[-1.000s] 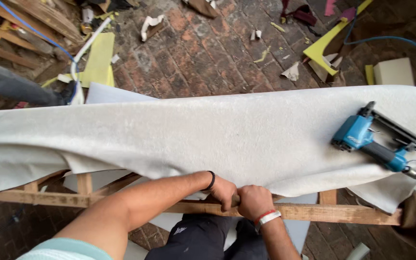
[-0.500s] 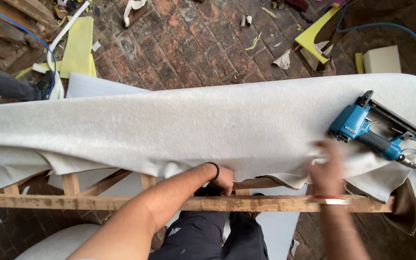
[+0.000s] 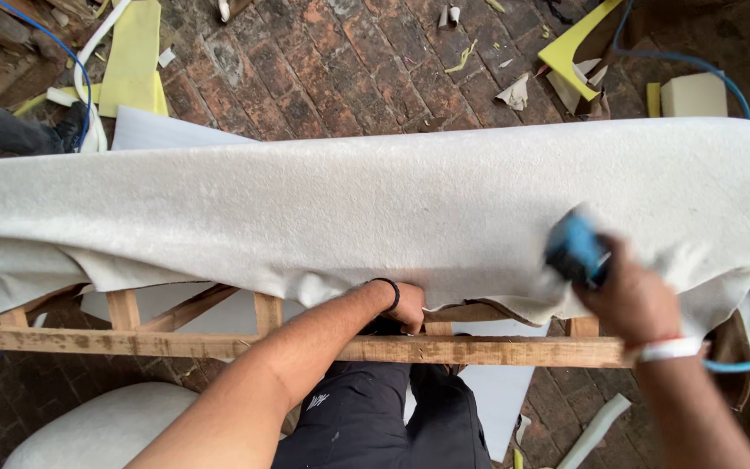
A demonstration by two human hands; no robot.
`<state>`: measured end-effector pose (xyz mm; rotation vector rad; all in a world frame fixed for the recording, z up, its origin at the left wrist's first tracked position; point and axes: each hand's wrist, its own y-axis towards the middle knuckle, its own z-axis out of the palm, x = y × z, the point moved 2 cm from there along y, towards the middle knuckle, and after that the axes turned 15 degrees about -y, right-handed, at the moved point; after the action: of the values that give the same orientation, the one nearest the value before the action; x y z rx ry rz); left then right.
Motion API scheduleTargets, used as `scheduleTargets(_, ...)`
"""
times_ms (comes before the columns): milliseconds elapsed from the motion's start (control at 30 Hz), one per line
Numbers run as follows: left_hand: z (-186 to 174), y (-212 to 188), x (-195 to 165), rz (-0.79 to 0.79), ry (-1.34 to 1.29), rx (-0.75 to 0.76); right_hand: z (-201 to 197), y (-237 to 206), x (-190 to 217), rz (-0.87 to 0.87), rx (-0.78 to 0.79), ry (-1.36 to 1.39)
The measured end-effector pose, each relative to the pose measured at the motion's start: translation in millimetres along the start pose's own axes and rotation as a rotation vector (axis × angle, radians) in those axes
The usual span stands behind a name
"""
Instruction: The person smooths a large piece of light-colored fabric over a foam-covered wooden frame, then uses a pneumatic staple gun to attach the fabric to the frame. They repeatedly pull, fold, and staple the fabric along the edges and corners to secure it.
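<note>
Gripping blue stapler in right hand, blurred, over white fabric. Left hand pinching fabric's lower edge just above wooden frame. Fabric draped across frame.

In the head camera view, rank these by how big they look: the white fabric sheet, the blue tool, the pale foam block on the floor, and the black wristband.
1. White fabric sheet, spanning the frame.
2. Blue tool and pale foam block: alike; the tool is blurred, partly behind the right hand and nearer, so unranked.
3. Black wristband on the left hand.
</note>
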<state>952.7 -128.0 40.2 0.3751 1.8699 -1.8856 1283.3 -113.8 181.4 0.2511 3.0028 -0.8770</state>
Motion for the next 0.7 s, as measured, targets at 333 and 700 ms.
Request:
scheduleTargets(333,4,13,6,0.052,0.009,0.014,40,-55,134,-0.137,0.114,0.450)
scheduleTargets(700,3,6,2,-0.008,-0.049,0.037,53,-50,149,-0.122,0.118,0.406)
